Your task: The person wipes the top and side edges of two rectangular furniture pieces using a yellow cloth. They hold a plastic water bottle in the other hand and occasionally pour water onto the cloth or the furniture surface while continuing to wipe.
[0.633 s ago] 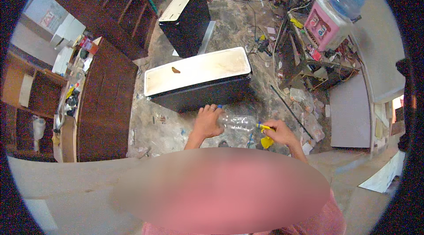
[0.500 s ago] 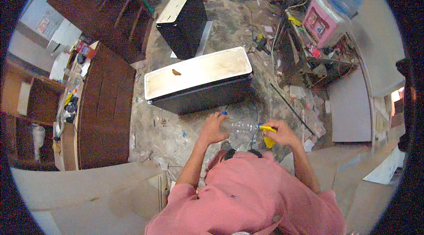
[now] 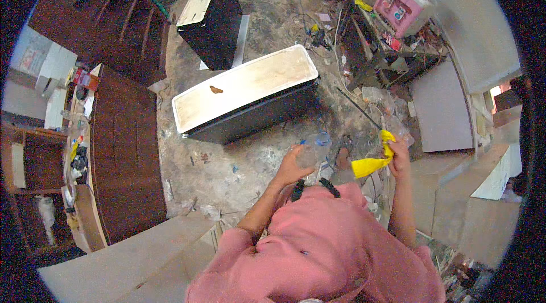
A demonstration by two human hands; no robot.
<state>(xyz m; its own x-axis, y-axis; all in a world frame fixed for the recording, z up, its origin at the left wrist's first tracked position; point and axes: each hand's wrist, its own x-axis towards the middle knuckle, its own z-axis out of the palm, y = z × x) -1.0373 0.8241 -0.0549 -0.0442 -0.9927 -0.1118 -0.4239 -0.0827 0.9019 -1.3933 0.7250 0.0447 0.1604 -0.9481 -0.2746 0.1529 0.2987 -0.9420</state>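
Observation:
My left hand is wrapped round a clear plastic bottle with blue at its upper end. The bottle is see-through, so its outline against the floor is faint. Off to the right, my right hand grips a bright yellow cloth, a loose flap of which hangs toward the left. Just beyond my left hand lies a long black box-shaped piece with a stained cream top and a brown mark on it.
A second black piece with a cream top stands farther back. Dark brown wooden furniture lines the left. On the right are a pink-and-white water dispenser on a cluttered stand, a thin black rod and pale panels. Debris litters the floor.
My hands have moved apart: the right, with the yellow cloth, went right and up, away from the bottle. The left now holds the bottle alone, tilted more upright. The view has shifted.

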